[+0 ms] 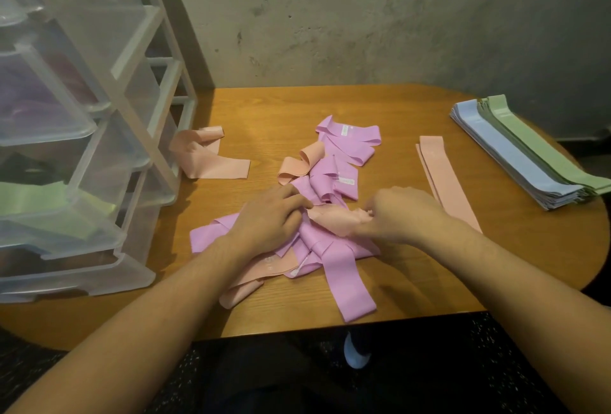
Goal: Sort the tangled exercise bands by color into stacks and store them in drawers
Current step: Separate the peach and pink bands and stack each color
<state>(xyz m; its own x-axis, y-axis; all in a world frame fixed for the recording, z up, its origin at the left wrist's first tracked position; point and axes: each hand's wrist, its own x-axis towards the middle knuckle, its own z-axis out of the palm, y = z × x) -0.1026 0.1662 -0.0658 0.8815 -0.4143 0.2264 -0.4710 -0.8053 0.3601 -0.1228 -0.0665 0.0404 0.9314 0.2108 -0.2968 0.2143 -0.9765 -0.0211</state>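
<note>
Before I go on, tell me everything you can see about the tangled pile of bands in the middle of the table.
The tangled pile is a loose heap of flat, matte, stretchy-looking loop bands in two colours, lilac and peach, folded and crossed over each other. Some lilac bands show small white labels. It lies on the wooden table, stretching from mid-table toward the near edge, where one lilac band sticks out. The left hand rests on the lilac bands; the right hand pinches a peach band at the pile's middle.
</note>
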